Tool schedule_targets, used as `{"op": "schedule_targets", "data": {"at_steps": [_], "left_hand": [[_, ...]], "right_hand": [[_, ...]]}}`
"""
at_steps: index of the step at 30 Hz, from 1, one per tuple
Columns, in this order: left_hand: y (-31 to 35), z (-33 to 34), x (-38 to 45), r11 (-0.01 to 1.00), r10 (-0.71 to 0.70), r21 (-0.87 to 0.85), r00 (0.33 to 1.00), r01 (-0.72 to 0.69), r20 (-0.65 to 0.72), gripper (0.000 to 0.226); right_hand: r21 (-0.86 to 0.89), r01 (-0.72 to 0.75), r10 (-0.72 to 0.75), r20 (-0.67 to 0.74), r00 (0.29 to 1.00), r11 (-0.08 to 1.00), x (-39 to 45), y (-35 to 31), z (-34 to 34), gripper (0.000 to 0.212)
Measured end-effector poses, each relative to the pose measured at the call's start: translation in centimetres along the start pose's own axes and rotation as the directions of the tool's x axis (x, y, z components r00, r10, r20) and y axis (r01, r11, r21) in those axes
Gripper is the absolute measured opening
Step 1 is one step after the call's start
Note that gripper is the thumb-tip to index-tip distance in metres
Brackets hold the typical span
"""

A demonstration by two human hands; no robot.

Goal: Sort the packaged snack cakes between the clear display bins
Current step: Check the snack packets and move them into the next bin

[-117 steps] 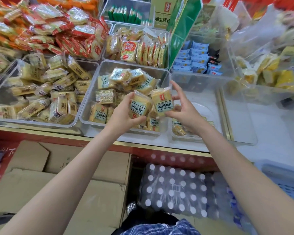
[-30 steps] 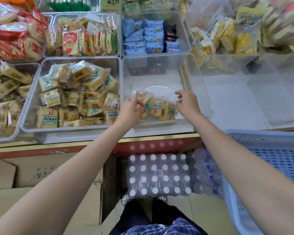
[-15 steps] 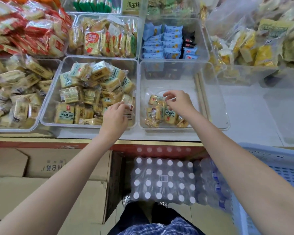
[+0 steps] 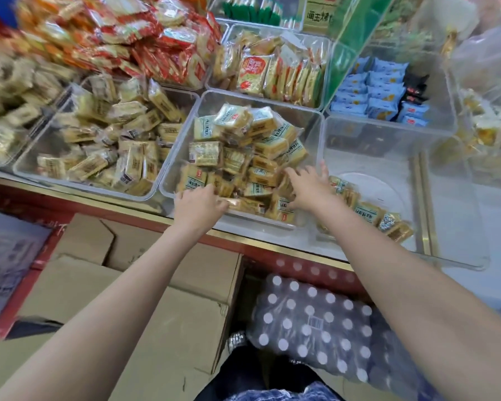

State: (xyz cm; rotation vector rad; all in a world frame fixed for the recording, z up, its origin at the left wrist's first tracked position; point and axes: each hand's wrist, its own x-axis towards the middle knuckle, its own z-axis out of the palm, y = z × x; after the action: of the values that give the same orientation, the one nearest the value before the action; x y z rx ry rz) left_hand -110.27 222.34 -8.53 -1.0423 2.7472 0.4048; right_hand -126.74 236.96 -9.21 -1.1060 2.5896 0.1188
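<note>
Nearest, the left hand (image 4: 198,204) curls onto snack cakes (image 4: 243,146) at the near edge of the heaped middle bin (image 4: 315,123), the right hand (image 4: 308,185) lies spread over its right side, and a few cakes (image 4: 365,211) lie in the right bin (image 4: 446,198).

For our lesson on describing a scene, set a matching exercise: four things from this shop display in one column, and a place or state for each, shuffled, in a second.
Things
1. left hand
2. blue packets
3. pack of bottles
4. right-hand bin

Places or states
A. on the floor below the counter
B. nearly empty, a few snack cakes at its near end
C. at the near edge of the middle bin
D. in a rear bin, beside black packets

Pairs: 1-C, 2-D, 3-A, 4-B
</note>
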Motion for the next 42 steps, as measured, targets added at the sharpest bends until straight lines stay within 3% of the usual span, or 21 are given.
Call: {"op": "schedule_targets", "data": {"at_steps": [3, 7, 9, 11, 15, 17, 20, 24, 27, 30, 33, 36, 39, 42], "left_hand": [[0.3, -0.3, 0.0, 0.998, 0.027, -0.050, 0.999, -0.026, 0.025, 0.022], [0.3, -0.3, -0.1, 0.948, 0.132, -0.291, 0.991, -0.133, -0.022, 0.032], [0.6, -0.6, -0.2, 0.851, 0.236, -0.470, 0.970, -0.235, -0.057, 0.042], [1.4, -1.0, -0.3, 0.735, 0.307, -0.632, 0.952, -0.245, -0.012, 0.049], [2.5, -1.7, -0.6, 0.405, 0.258, -0.914, 0.957, 0.016, 0.131, 0.039], [2.4, -2.1, -1.1, 0.293, 0.206, -0.953, 0.968, 0.081, 0.145, 0.026], [1.8, -2.4, -1.8, 0.201, 0.169, -0.971, 0.972, 0.127, 0.162, 0.013], [1.6, -2.6, -2.9, 0.080, 0.191, -0.980, 0.962, 0.181, 0.193, 0.018], [2.2, -2.7, -3.6, 0.148, 0.126, -0.984, 0.985, 0.098, 0.117, 0.025], [3.2, -2.8, -4.3, 0.095, 0.122, -0.991, 0.987, 0.090, 0.101, 0.021], [4.1, -2.6, -5.0, 0.125, 0.127, -0.986, 0.984, 0.110, 0.126, 0.018], [5.2, -2.4, -5.7, 0.080, 0.077, -0.986, 0.985, 0.149, 0.156, 0.020], [6.1, -2.5, -6.3, 0.021, 0.042, -0.984, 0.984, 0.175, 0.175, 0.016], [6.5, -2.7, -6.8, -0.002, 0.115, -0.968, 0.961, 0.252, 0.251, 0.014]], "right_hand": [[0.112, -0.020, 0.028, -0.077, 0.997, 0.994, 0.1, 0.0, 0.4, 0.039], [0.363, 0.030, 0.007, -0.099, 0.995, 0.931, -1.6, 0.4, -0.7, 0.044], [0.662, 0.027, 0.055, -0.102, 0.993, 0.749, -3.0, 0.3, -2.1, 0.042], [0.883, 0.022, 0.052, -0.053, 0.997, 0.468, -4.1, 0.0, -3.1, 0.032], [0.990, -0.039, 0.046, 0.033, 0.998, 0.133, -5.1, -0.4, -3.8, 0.025], [0.999, -0.027, 0.073, 0.025, 0.997, 0.029, -5.5, -0.5, -3.8, 0.025], [0.998, 0.008, 0.116, 0.000, 0.993, -0.068, -6.4, -0.4, -3.9, 0.015], [0.972, -0.039, 0.133, 0.071, 0.989, -0.230, -7.4, -0.6, -4.1, 0.010], [0.966, -0.080, 0.114, 0.110, 0.987, -0.244, -8.3, -0.2, -4.2, 0.006], [0.952, -0.058, 0.126, 0.100, 0.987, -0.302, -9.5, 0.5, -4.2, 0.007], [0.991, -0.012, 0.241, 0.044, 0.970, -0.131, -10.6, 1.0, -4.3, 0.009], [1.000, 0.012, 0.343, -0.018, 0.939, 0.020, -11.4, 1.2, -4.3, 0.015], [0.997, 0.037, 0.388, -0.062, 0.919, 0.070, -12.0, 1.2, -4.1, 0.018], [0.992, 0.065, 0.436, -0.107, 0.894, 0.109, -12.5, 1.3, -3.9, 0.019]]}}
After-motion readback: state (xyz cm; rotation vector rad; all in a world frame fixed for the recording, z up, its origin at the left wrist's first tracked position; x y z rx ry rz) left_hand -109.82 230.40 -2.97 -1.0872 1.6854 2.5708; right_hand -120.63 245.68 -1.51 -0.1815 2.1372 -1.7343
